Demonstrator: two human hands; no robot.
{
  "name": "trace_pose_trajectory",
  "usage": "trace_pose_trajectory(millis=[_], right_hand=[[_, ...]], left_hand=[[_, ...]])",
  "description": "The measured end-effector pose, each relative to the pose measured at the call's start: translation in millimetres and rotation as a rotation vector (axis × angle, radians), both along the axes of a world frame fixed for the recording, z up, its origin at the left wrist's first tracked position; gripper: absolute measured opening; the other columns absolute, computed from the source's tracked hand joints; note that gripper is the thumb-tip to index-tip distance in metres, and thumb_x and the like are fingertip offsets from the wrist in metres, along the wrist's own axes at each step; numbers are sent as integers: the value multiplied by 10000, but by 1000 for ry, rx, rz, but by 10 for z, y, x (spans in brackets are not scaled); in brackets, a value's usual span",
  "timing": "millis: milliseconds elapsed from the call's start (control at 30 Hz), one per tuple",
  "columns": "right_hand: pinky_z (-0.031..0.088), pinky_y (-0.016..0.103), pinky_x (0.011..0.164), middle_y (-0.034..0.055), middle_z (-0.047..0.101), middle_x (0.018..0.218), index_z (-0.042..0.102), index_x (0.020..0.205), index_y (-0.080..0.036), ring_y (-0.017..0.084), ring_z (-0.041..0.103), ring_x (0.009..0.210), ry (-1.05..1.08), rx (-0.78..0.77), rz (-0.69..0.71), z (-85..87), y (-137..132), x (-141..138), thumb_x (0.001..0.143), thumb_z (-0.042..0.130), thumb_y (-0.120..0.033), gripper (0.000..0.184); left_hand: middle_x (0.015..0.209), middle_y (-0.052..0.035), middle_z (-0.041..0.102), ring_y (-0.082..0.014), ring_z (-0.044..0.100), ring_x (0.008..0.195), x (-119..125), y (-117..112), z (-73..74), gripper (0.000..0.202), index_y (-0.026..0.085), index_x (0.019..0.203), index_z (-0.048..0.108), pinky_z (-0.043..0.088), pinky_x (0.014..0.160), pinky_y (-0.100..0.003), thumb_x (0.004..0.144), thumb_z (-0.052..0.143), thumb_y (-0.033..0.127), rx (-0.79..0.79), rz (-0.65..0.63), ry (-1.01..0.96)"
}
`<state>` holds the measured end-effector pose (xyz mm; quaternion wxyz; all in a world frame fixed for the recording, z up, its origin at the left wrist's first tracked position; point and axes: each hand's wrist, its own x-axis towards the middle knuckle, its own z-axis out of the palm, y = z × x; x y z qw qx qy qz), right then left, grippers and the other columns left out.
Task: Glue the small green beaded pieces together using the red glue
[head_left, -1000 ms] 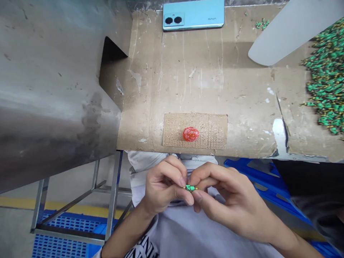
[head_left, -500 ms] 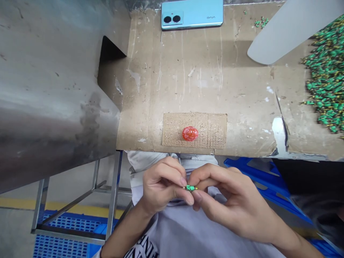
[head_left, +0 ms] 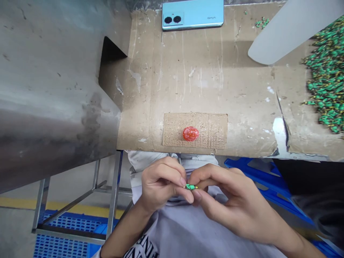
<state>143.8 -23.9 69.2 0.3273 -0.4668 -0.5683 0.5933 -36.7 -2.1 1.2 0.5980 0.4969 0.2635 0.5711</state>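
A small green piece point(head_left: 191, 186) with yellow ends is pinched between my two hands, just below the table's front edge. My left hand point(head_left: 163, 184) grips its left end between thumb and forefinger. At its right end, my right hand point(head_left: 228, 199) closes thumb and fingers on the tip. Above the hands, a glossy red-orange oval lump point(head_left: 190, 133) rests on a speckled cardboard rectangle point(head_left: 212, 130). Far to the right lies a big heap of similar green and yellow pieces point(head_left: 328, 79), cut off by the frame edge.
Worn cardboard point(head_left: 204, 86) covers the table, torn at front right. A light blue phone point(head_left: 192, 15) lies at the back. A white blade-like panel point(head_left: 279, 36) juts over the right side near tiny green bits point(head_left: 262, 23). Sheet metal point(head_left: 59, 89) walls the left. A blue stool point(head_left: 249, 172) stands right.
The small green piece has rolled slightly between the fingertips and shows more plain green. Both hands stay in nearly the same place.
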Motion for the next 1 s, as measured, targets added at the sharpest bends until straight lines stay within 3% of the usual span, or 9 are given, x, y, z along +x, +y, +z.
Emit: trace_pose_trajectory(millis=[267,433,633,1000], right_hand=[[573,187,630,-18,795,842,686,1042,-223,104,742,668,-91,149,20,-38,-18,21,942,620,-107,167],[587,174,651,-12,805,873,669,1064,-223,102,753,691,-66,129,17,-36,-8,15,940,604,-90,193],[574,161,622,-24,800,817,683,1066,-214,91,731,647,-82,110,30,-42,-38,19,961,625,-128,148],[572,162,641,-20,802,862,673,1043,-197,85,735,675,-141,290,38,-76,-12,20,980,602,-97,139]], left_hand=[[744,32,730,-92,656,588,3,6,9,299,196,828,750,526,551,-194,704,990,325,13,22,18],[771,28,726,-88,656,610,7,10,-9,293,194,883,764,531,560,-187,725,988,297,19,10,8],[748,25,738,-87,660,591,-16,5,-5,285,177,813,752,541,576,-185,715,976,323,46,24,43],[731,15,713,-99,665,621,-28,11,47,251,164,796,717,536,598,-187,817,926,301,79,36,130]])
